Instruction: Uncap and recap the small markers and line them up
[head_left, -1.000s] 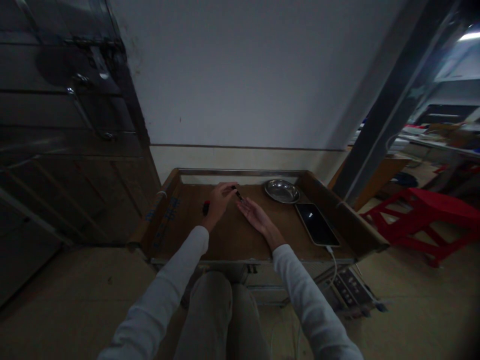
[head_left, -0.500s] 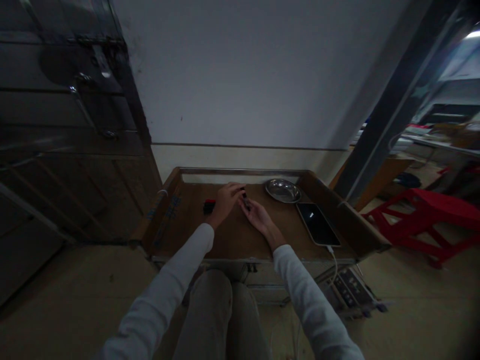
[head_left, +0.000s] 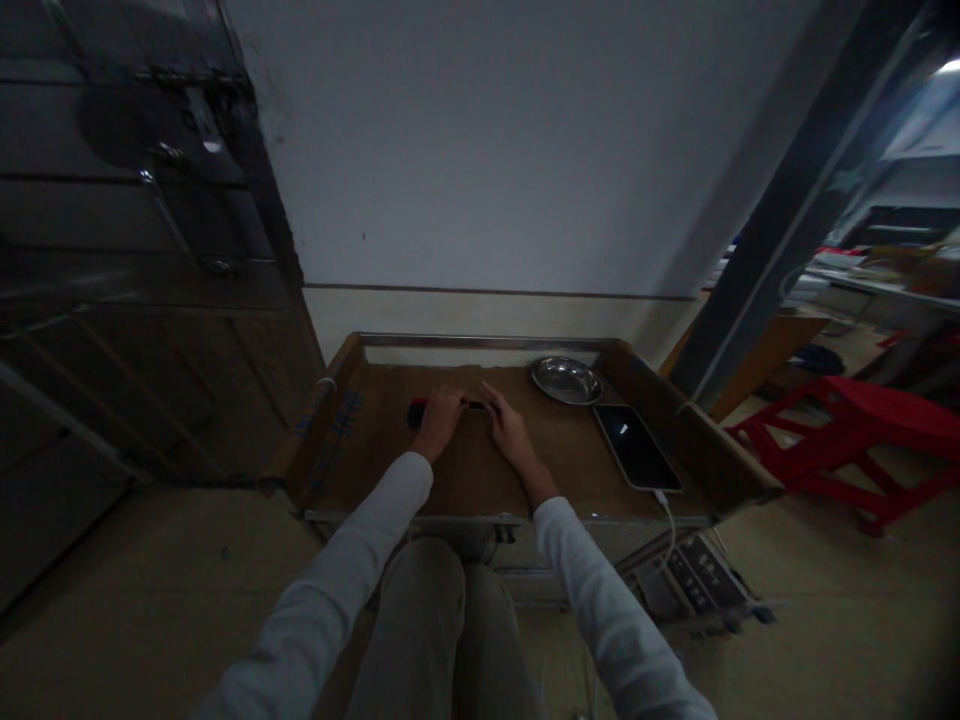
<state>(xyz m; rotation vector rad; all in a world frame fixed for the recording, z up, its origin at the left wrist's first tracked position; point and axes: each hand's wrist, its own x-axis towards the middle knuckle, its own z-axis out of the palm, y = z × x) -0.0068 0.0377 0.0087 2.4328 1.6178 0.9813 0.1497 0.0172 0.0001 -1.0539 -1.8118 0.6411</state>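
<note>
Low over the brown tray table, my left hand [head_left: 442,416] is closed, back upward, with its fingertips at one end of a small dark stick-like piece [head_left: 474,405]. From the other side, the fingers of my right hand [head_left: 508,426] are closed on the same piece. Its kind is too small and dim to make out. Just left of my left hand lies a red and black item [head_left: 415,411], partly covered by that hand. A shiny round metal dish [head_left: 567,381] stands to the right, apart from both hands.
A phone [head_left: 636,447] with a white cable [head_left: 670,530] lies right of my hands. Raised edges border the brown tabletop [head_left: 480,480] at the sides and back. A red stool [head_left: 877,430] stands on the floor at the right, and a metal door [head_left: 135,200] is at the left.
Both hands have come down closer to the tabletop. My right hand has turned from palm up to palm inward, and the dark piece now lies level between the fingertips.
</note>
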